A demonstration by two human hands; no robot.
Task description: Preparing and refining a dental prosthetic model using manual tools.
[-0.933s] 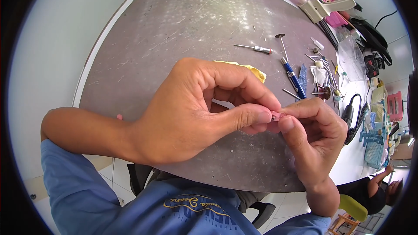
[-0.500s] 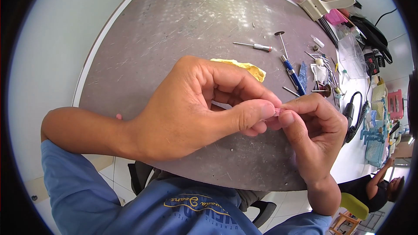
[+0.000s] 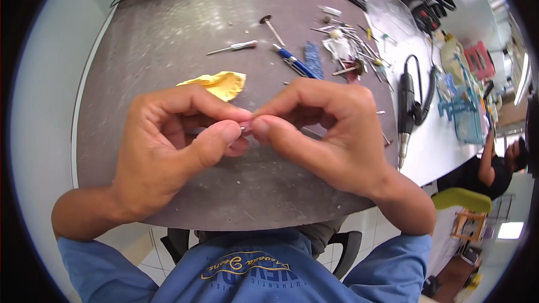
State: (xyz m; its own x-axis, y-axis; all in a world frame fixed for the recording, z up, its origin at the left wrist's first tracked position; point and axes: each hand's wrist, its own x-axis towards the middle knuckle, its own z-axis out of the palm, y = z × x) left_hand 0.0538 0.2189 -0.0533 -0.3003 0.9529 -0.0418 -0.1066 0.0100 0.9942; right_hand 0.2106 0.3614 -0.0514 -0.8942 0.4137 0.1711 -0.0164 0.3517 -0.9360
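Over the near middle of the desk, my left hand point(image 3: 160, 151) and my right hand point(image 3: 337, 134) meet at their fingertips. Thumb and forefinger of each are pinched around one tiny pinkish piece with a shiny spot point(image 3: 243, 128); its kind is too small and too covered to tell. Just beyond my left fingers lies a crumpled yellow cloth point(image 3: 227, 83). Farther out are a slim screwdriver point(image 3: 240, 46) and a disc on a thin metal shank point(image 3: 268, 22). A blue pen point(image 3: 295, 62) rests beside a blue strip point(image 3: 313, 59), beyond my right hand.
Several small rotary bits point(image 3: 359, 50) lie scattered at the right of the brown desk point(image 3: 168, 39). A black rotary handpiece point(image 3: 405, 118) with a coiled cord sits on the white surface. Baskets point(image 3: 469, 118) stand farther right, and a person in black point(image 3: 483, 171) sits beyond them.
Both hands have shifted left together, still pinching the small piece. My right hand is turned more over the desk, and the view has swung toward the right.
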